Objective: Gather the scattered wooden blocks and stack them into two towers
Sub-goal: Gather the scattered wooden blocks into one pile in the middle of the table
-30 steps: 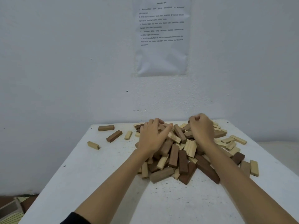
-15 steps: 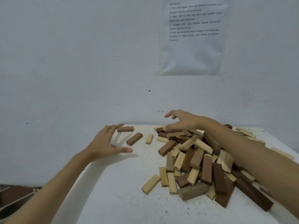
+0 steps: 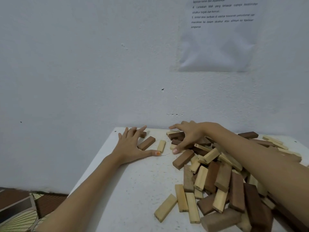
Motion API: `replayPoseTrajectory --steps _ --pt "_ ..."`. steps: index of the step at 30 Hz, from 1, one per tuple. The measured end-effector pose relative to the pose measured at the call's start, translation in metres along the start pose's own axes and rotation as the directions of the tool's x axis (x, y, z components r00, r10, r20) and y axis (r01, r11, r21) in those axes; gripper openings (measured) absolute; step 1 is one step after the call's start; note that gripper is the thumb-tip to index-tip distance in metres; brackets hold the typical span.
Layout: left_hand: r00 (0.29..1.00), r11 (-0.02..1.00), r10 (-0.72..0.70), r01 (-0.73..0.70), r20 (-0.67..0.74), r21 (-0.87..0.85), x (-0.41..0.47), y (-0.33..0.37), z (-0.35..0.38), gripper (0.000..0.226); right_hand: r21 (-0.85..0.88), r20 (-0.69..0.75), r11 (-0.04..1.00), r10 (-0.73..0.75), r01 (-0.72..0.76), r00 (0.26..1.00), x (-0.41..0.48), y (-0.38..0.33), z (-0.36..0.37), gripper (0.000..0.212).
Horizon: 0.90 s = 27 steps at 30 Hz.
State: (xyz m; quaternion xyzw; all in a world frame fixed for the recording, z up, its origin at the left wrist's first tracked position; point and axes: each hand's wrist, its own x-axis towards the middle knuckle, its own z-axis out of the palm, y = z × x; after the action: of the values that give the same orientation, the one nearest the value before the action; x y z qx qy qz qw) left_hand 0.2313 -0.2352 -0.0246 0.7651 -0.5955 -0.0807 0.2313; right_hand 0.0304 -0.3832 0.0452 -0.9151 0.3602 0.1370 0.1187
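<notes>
White table (image 3: 127,190) sat tight against the wall (image 3: 83,64), with bare room front-left out to its edge. Blocks (image 3: 217,178), pale and dark brown, were heaped on the right, with a few strays far-left. Left hand (image 3: 129,145) lay flat by the strays, fingers spread; right hand (image 3: 190,134) was splayed over the heap's far end.

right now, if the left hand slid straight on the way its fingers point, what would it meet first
Probably the dark brown block just ahead; fingers of the left hand look almost on it, depth unclear.
</notes>
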Motion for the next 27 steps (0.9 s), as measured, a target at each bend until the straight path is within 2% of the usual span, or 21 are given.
replayPoseTrajectory --steps 3,6,8,11,16,20,27 --pt "0.998 1.000 0.010 -0.010 -0.056 -0.014 -0.001 0.003 0.000 0.117 0.014 0.027 1.000 -0.020 0.020 0.999 0.000 -0.007 -0.003 0.103" --pt "0.986 0.996 0.051 -0.037 -0.159 0.086 -0.005 0.010 -0.002 0.093 0.062 0.078 0.998 -0.035 0.030 0.996 0.000 -0.015 -0.007 0.088" --pt "0.979 0.987 0.086 -0.058 -0.187 0.148 -0.006 0.011 -0.001 0.089 0.034 0.082 0.999 -0.019 0.016 0.996 0.001 -0.019 -0.008 0.081" --pt "0.976 0.987 0.097 -0.069 -0.196 0.149 -0.009 0.011 -0.002 0.087 -0.050 0.067 0.999 0.022 -0.019 0.997 -0.001 -0.028 -0.009 0.077" --pt "0.972 0.987 0.139 -0.121 -0.190 0.102 -0.015 0.012 -0.003 0.078 0.006 -0.067 0.997 0.072 -0.072 0.995 0.000 -0.036 0.010 0.059" --pt "0.970 0.985 0.172 -0.165 -0.171 0.055 -0.017 0.014 -0.004 0.064 0.062 -0.148 0.996 0.080 -0.071 0.986 -0.001 -0.031 0.018 0.057" --pt "0.961 0.972 0.219 -0.200 -0.169 0.121 -0.025 0.032 0.001 0.076 0.090 -0.205 0.996 0.004 0.015 0.979 -0.004 -0.024 0.018 0.052"
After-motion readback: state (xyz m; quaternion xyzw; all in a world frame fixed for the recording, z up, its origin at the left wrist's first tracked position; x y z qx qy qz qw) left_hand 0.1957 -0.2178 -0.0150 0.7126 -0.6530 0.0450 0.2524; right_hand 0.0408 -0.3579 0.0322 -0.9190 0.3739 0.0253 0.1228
